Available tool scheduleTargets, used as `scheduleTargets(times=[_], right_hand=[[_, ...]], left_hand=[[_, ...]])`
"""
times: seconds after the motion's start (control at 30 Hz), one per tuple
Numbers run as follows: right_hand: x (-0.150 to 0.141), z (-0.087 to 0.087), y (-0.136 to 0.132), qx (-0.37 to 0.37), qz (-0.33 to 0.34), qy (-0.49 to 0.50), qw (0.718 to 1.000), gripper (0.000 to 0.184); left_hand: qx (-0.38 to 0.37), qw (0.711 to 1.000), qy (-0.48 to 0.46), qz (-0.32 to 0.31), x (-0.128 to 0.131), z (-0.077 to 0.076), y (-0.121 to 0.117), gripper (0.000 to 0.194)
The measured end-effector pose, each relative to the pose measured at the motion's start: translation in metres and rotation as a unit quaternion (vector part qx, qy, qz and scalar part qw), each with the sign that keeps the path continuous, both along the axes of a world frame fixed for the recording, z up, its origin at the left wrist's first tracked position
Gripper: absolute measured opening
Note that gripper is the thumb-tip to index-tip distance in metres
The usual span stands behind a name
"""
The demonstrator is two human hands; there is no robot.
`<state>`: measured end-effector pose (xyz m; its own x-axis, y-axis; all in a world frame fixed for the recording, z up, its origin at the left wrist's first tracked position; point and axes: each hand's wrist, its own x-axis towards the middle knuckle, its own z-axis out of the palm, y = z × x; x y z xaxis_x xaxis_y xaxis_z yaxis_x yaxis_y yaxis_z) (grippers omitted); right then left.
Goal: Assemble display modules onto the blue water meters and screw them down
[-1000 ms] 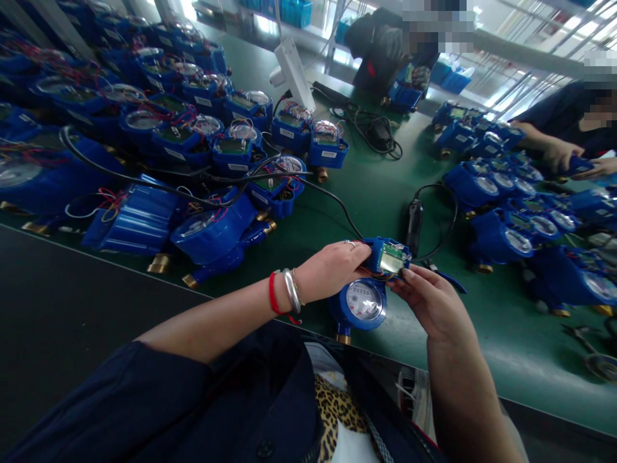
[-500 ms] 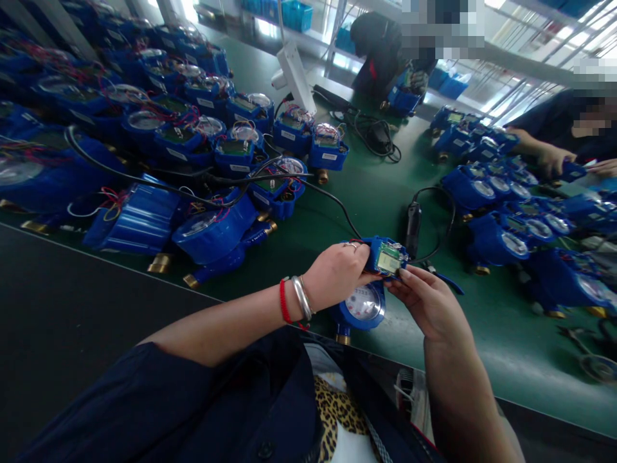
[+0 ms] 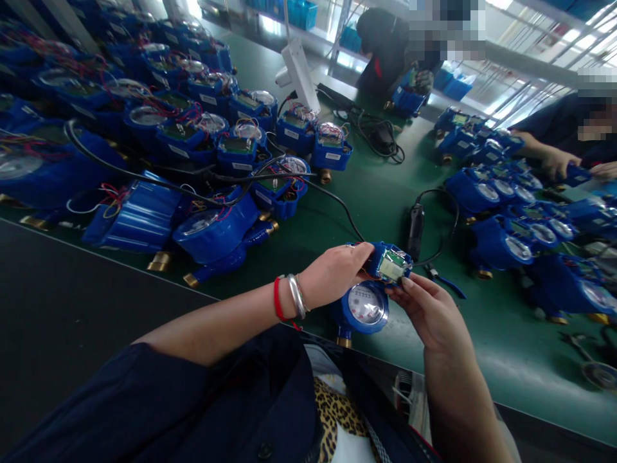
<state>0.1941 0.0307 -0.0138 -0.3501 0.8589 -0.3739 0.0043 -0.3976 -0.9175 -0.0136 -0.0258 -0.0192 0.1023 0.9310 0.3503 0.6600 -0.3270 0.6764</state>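
Note:
A blue water meter (image 3: 366,302) with a white dial and a brass end stands at the near edge of the green table (image 3: 376,199). On its top sits a blue box holding a small green circuit board (image 3: 393,263). My left hand (image 3: 335,273), with a red cord and silver bangles at the wrist, grips the box from the left. My right hand (image 3: 427,308) pinches the board's near right edge with fingertips together.
Several blue meters with red wires crowd the left (image 3: 207,231) and far left. More meters (image 3: 511,218) fill the right, where another person's hands (image 3: 559,164) work. A black corded tool (image 3: 415,225) and blue-handled pliers (image 3: 446,280) lie beyond my hands. A white stand (image 3: 299,74) rises behind.
The meter and both hands have hardly shifted. My fingers keep adjusting the board on the meter's top, and the view has tilted slightly.

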Motion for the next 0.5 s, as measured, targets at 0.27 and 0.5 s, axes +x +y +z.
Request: scheduleTargets(times=[0.27, 0.5], right_hand=[[-0.0011, 0.0032, -0.0015, -0.005, 0.001, 0.008, 1.0, 0.019], [0.001, 0.0018, -0.0015, -0.006, -0.027, 0.016, 0.999, 0.023]], left_hand=[[0.025, 0.999, 0.023, -0.025, -0.001, -0.0024, 0.0009, 0.013], [0.065, 0.997, 0.042, -0.009, 0.0041, -0.0075, -0.0005, 0.012]])
